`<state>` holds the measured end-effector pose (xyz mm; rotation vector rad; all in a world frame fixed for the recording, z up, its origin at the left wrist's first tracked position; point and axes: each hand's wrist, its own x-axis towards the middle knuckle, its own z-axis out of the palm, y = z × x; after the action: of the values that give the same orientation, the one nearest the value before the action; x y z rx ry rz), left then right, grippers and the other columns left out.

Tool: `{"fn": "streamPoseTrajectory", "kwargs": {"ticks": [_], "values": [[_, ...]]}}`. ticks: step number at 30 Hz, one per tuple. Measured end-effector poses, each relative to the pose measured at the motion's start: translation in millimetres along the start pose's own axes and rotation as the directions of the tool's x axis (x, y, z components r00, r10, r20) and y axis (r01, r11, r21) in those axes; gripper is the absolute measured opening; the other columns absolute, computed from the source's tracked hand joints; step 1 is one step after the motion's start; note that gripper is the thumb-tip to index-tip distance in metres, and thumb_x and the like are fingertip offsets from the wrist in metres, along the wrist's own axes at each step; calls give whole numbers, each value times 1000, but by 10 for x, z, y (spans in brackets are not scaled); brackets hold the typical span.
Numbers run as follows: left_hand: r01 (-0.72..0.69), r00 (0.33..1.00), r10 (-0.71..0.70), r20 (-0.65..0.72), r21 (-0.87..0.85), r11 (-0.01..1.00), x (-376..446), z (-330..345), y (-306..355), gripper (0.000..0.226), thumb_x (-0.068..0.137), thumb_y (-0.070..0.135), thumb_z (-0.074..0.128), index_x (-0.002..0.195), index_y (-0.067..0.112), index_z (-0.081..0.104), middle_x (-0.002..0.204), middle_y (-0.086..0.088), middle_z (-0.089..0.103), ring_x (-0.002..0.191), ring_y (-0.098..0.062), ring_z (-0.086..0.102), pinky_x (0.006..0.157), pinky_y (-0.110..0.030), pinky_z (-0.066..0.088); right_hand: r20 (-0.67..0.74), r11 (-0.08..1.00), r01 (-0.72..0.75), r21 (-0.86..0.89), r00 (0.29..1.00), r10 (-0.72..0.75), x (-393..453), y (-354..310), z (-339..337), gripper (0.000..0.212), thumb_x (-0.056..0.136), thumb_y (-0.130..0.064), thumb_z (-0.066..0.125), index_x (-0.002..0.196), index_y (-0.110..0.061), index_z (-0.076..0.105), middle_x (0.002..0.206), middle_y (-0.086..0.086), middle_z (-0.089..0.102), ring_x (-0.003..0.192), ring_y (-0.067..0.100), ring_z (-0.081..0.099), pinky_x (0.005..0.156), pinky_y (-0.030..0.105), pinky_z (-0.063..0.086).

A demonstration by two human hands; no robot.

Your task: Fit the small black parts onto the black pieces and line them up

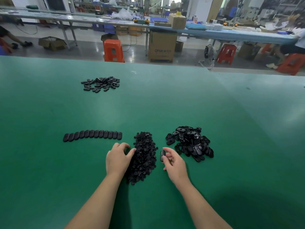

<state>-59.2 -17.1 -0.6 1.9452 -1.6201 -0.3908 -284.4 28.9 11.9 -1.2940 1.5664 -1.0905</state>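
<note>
Head view: right hand [173, 162] pinches one black oval piece [162, 155] between thumb and fingertips, held upright on edge just right of the centre pile, other fingers loosely curled. Left hand [118, 158] has fingers curled down with tips at the left edge of the pile of small black parts [143, 158], thumb and forefinger close together; cannot tell if a part is pinched between them. That pile is a long heap in lower centre of the frame, between both hands. Pile of black oval pieces [189, 142] lies right of centre, just beyond the right hand, loose and jumbled, some showing their hollow sides. Row of lined-up pieces [92, 135] sits left of centre, above the left hand, side by side and touching, curving slightly down at its left end. Second smaller heap of black pieces [101, 83] lies in the upper left of the frame, well apart from the rest. All rest on the green table [49, 171]. Both forearms are bare, entering from the bottom edge. Beyond the table's far edge: orange stool [113, 50] top centre, cardboard box [162, 46] beside it, long blue workbench [231, 34] across the top, more red stools and a seated person at far upper right.
</note>
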Motion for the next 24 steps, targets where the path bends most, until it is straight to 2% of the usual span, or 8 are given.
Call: {"fn": "streamPoseTrajectory", "kwargs": {"ticks": [2, 4, 5, 9, 12, 14, 19, 24], "values": [[-1, 1000, 1, 5, -7, 1000, 6, -2, -8, 23, 90, 55, 64, 96, 33, 67, 84, 17, 49, 76, -13, 55, 65, -29, 43, -11, 1000, 3, -4, 1000, -3, 12, 16, -11, 45, 100, -11, 60, 132, -43, 52, 99, -4, 64, 68, 7, 65, 67, 24, 58], [-3, 1000, 3, 13, -19, 1000, 11, -6, -25, 19, 91, 51, 64, 95, 33, 69, 83, 18, 49, 75, -11, 55, 64, -28, 44, -16, 999, 4, -34, 1000, -5, 24, 28, -17, 49, 101, -12, 60, 138, -41, 46, 102, -2, 65, 61, 8, 64, 67, 23, 57], [-5, 1000, 6, 16, -25, 1000, 10, -6, -33, 17, 92, 50, 64, 95, 34, 70, 83, 18, 50, 75, -10, 55, 64, -29, 45, -19, 999, 2, -45, 1000, -3, 29, 29, -17, 47, 101, -12, 60, 138, -39, 49, 103, -2, 66, 60, 9, 65, 66, 22, 57], [-29, 1000, 29, 10, -42, 999, -4, -8, -33, 20, 95, 48, 59, 98, 34, 72, 86, 18, 53, 78, -12, 58, 67, -31, 48, -36, 998, -34, -47, 999, 32, 44, 24, -19, 25, 100, -12, 61, 120, -27, 65, 98, -5, 73, 59, 11, 69, 63, 23, 58], [-49, 999, 49, 9, -47, 998, -13, -21, -23, 24, 95, 52, 56, 98, 34, 73, 86, 17, 54, 76, -13, 58, 66, -31, 47, -51, 999, -32, -26, 998, 30, 46, 21, -12, 14, 101, -12, 59, 107, -24, 64, 94, -5, 75, 68, 12, 73, 65, 32, 62], [-62, 998, 63, 30, -36, 997, -14, -34, -20, 25, 92, 57, 59, 98, 37, 72, 89, 16, 55, 79, -13, 58, 71, -33, 52, -55, 1000, -16, -8, 998, 15, 39, 12, 0, 12, 102, -12, 57, 102, -23, 62, 93, -6, 75, 78, 9, 75, 64, 32, 63], [-74, 996, 75, 41, -23, 997, -14, -53, 2, 20, 87, 57, 67, 96, 39, 73, 88, 16, 54, 76, -9, 56, 76, -34, 52, -70, 1000, -12, 17, 997, 13, 33, -2, 15, 9, 102, -14, 57, 100, -21, 61, 91, -7, 76, 78, 9, 75, 59, 27, 60], [-50, 997, 54, 50, -62, 997, -14, -67, -7, 14, 89, 48, 69, 91, 36, 76, 87, 18, 56, 81, -12, 58, 74, -35, 51, -63, 1000, -14, 12, 998, 15, 25, -7, 19, 8, 103, -15, 56, 101, -21, 61, 91, -14, 76, 75, 11, 74, 59, 27, 60]]}}
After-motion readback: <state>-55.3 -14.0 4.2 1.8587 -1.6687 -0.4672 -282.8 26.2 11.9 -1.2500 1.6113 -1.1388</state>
